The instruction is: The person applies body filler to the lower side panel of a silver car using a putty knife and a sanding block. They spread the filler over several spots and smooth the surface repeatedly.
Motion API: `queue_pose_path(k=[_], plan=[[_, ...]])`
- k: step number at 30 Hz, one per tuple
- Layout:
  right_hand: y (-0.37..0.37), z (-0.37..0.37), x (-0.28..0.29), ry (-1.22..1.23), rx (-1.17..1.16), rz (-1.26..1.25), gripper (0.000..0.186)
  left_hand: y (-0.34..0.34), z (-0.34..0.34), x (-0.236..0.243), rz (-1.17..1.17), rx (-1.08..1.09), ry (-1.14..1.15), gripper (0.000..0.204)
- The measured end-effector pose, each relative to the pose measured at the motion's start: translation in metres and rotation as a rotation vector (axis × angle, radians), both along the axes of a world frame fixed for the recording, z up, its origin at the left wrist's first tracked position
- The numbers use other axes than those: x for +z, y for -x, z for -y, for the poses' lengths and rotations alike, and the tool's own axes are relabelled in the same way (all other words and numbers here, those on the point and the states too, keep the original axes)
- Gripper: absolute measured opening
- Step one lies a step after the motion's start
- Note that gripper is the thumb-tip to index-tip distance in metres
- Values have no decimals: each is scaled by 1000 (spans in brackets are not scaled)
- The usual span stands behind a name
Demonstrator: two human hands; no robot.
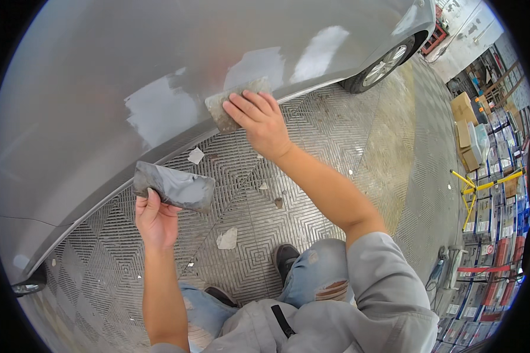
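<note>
My left hand (156, 225) grips the near edge of a dark rectangular putty board (182, 185), its thumb on top. Smooth grey putty is smeared over the board's face. My right hand (264, 122) is closed on a worn, stained putty spreader (219, 110), with the fingers laid across its upper face. The spreader lies at the lower part of a grey car's side panel (94, 65), over or against it; exact contact is hidden. Pale filler patches (162, 110) lie on the panel on both sides of the spreader.
A car wheel (386, 66) stands at the upper right. White scraps (227, 238) lie on the ribbed floor tiles (247, 200). Along the right are cardboard boxes (464, 109), a yellow stand (483, 186) and stacked cartons (483, 217). My shoes are below my hands.
</note>
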State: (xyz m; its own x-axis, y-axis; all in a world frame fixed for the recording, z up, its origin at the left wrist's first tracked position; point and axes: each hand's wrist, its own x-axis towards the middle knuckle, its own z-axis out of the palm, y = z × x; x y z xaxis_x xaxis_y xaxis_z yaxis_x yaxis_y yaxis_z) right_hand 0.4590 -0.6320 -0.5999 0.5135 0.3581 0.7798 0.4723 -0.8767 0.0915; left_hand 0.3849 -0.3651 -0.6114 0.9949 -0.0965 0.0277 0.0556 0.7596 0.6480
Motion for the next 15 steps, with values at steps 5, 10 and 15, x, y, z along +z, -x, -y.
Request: queue_pose_path(k=[5,10,15], plan=[[15,4,-23,3,1,-94,44,1,0,0,21,-44,-11,20],[40,6,-7,-655,166,-443,36,-2,16,-7,38,-80,-106,20],[75,9,26,-1364,801,-995,22,4,50,-10,-45,-88,-276,20]])
